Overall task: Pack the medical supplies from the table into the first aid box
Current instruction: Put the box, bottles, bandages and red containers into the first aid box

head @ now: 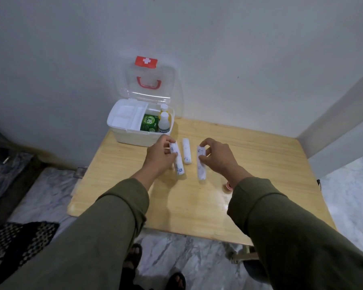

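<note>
Three wrapped bandage rolls on the wooden surface point(197, 201), two of them in the hands. Left hand point(158, 156) pinches the left roll point(177, 161) near its far end, thumb and fingers curled round it. Right hand point(215, 154) pinches the right roll point(201, 163) the same way, at its far half. Middle roll point(187, 151) lies free between the two hands, touching neither, slightly farther out than the held ones. All three are white cylinders in clear wrap with small blue print; left roll shows a blue square mark at its near end. Long axes run roughly near-to-far, close to parallel; left roll's far end tilts a bit left. Cannot tell whether the held rolls' near ends are off the surface. First aid box point(134, 137) sits beyond the left hand, white base, clear lid point(149, 80) standing open with red handle and red cross label; inside, a white tray on its left, a green pack point(149, 122) and white bottles point(163, 120) on its right. Small red-and-white round item point(227, 185) just beside the right wrist, too small to identify.
</note>
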{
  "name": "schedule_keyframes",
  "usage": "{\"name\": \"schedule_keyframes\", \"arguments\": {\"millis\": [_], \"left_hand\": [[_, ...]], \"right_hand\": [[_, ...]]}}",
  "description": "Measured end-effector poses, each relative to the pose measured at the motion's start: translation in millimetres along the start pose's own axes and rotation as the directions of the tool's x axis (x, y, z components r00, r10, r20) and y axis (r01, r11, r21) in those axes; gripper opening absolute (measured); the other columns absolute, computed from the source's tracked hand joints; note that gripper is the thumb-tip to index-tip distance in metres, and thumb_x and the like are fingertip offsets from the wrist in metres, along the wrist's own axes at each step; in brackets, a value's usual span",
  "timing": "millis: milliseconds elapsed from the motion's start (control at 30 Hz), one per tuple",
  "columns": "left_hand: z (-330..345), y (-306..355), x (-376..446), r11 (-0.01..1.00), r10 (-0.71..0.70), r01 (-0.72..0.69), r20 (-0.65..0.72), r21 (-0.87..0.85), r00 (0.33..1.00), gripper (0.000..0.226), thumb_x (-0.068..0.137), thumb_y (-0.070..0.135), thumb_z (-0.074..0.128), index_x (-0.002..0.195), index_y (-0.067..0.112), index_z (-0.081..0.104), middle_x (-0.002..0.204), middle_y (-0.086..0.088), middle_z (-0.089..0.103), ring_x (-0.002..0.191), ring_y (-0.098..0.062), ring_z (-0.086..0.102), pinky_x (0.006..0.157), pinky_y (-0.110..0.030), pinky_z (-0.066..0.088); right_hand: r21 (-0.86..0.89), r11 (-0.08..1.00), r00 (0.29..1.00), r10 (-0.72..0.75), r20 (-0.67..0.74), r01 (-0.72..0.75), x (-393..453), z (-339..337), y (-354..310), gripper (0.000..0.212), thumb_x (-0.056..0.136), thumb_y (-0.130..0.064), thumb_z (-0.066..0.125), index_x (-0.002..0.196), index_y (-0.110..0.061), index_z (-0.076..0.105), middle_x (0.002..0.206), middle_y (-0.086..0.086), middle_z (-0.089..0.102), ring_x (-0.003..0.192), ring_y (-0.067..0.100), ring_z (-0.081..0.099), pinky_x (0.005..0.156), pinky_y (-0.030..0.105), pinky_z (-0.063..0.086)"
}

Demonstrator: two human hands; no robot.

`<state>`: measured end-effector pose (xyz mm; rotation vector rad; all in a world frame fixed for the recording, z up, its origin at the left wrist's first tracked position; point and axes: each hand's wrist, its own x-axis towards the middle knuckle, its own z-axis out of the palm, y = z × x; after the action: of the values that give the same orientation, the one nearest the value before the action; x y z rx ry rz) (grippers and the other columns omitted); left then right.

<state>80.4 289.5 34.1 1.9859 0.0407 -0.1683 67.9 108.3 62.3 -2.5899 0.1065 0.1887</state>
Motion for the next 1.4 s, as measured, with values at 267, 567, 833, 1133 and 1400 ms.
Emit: {"name": "schedule_keyframes", "arguments": {"millis": [267,567,833,1133,1400], "left_hand": [[-83.0,47.1,49.1,0.986,0.167,-0.165,-0.093,0.025,0.982,0.028,0.084,0.006,0.062,0.100,0.026,0.051,0.104,0.004,0.061,0.097,-0.014,0.062,0.078,-0.027,0.050],[-112.2,44.0,100.0,0.972,0.222,-0.223,0.024,0.074,0.975,0.025,0.083,0.004,0.066,0.099,0.018,0.052,0.099,0.000,0.060,0.091,-0.014,0.060,0.069,-0.015,0.043],[-99.2,20.4,121.3,0.945,0.221,-0.272,0.259,0.180,0.940,0.026,0.084,0.007,0.066,0.096,0.023,0.050,0.105,-0.001,0.061,0.098,-0.018,0.059,0.081,-0.026,0.049],[-93.6,-3.2,125.7,0.903,0.215,-0.341,0.412,0.261,0.885,0.021,0.082,0.007,0.067,0.090,0.020,0.053,0.100,-0.011,0.066,0.092,-0.026,0.062,0.079,-0.032,0.051],[-91.4,-12.1,130.5,0.892,0.210,-0.353,0.434,0.282,0.876,0.016,0.085,0.011,0.065,0.087,0.020,0.053,0.099,-0.009,0.065,0.091,-0.024,0.061,0.081,-0.033,0.051]], "right_hand": [[0.102,0.989,0.977,-0.090,-0.194,0.111,44.0,-25.2,-74.0,0.029,0.079,-0.021,0.064,0.108,-0.023,0.055,0.089,0.003,0.068,0.082,0.023,0.062,0.071,0.032,0.052],[0.202,0.966,0.953,-0.097,-0.286,0.159,79.6,-9.0,-122.5,0.027,0.077,-0.012,0.064,0.102,-0.016,0.055,0.083,0.005,0.067,0.073,0.023,0.063,0.068,0.025,0.046],[0.219,0.972,0.954,-0.013,-0.299,0.082,88.6,18.3,-119.1,0.025,0.080,-0.014,0.066,0.101,-0.016,0.053,0.082,0.005,0.066,0.075,0.022,0.065,0.071,0.032,0.054],[0.176,0.984,0.957,0.028,-0.287,0.024,84.4,39.0,-113.5,0.025,0.080,-0.013,0.063,0.103,-0.017,0.052,0.091,0.006,0.066,0.081,0.024,0.064,0.071,0.032,0.050],[0.111,0.992,0.950,-0.017,-0.311,0.054,85.2,43.1,-114.6,0.023,0.082,-0.013,0.061,0.103,-0.015,0.052,0.094,0.006,0.066,0.083,0.025,0.063,0.071,0.033,0.048]]}}
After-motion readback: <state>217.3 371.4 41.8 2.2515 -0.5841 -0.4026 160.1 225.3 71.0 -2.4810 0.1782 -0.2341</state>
